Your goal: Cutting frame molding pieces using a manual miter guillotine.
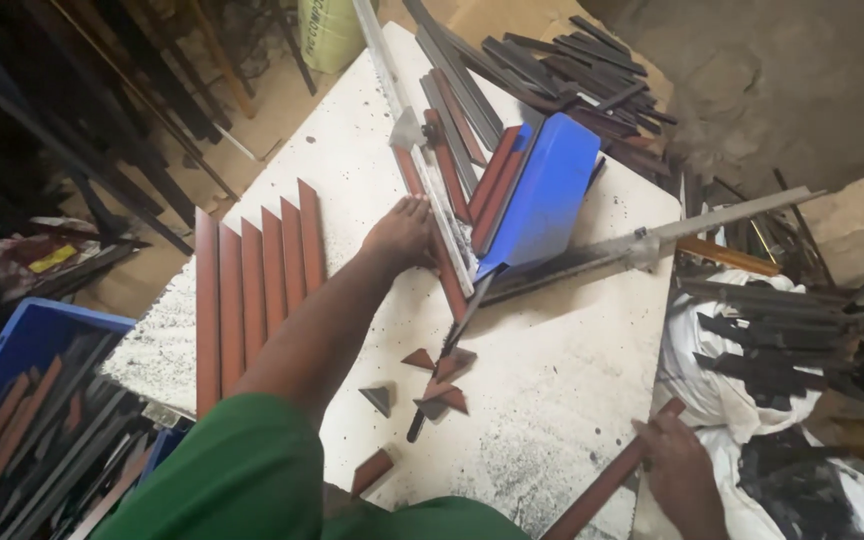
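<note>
head view: the strip in hand (607,482) is a long narrow bar, reddish-brown face, running diagonally from bottom centre of the frame up to the lower right, upper end just past the table's right edge. right hand (682,470) sits at lower right, fingers wrapped over the strip's upper end, closed around it; thumb side hidden, so how tight i can't tell.

left hand (402,235) is at frame centre, arm in a green sleeve (222,480) reaching up from the bottom. palm down, fingers pressed flat and together against a second reddish strip (449,265) lying along the metal guide rail (422,160). flat press, not a pinch; nothing is lifted.

blue guard (544,198) of the cutter just right of that hand, its long lever arm (692,225) running off to the right. small triangular offcuts (432,385) scattered below the blade, centre-bottom, between both hands.

row of cut strips (252,285) with angled ends, laid side by side on the white speckled table (572,370), left of the left arm, touching each other.

dark strips piled at top right (562,65), more in a blue crate (12,350) lower left, and on white cloth (742,400) at the right edge.
</note>
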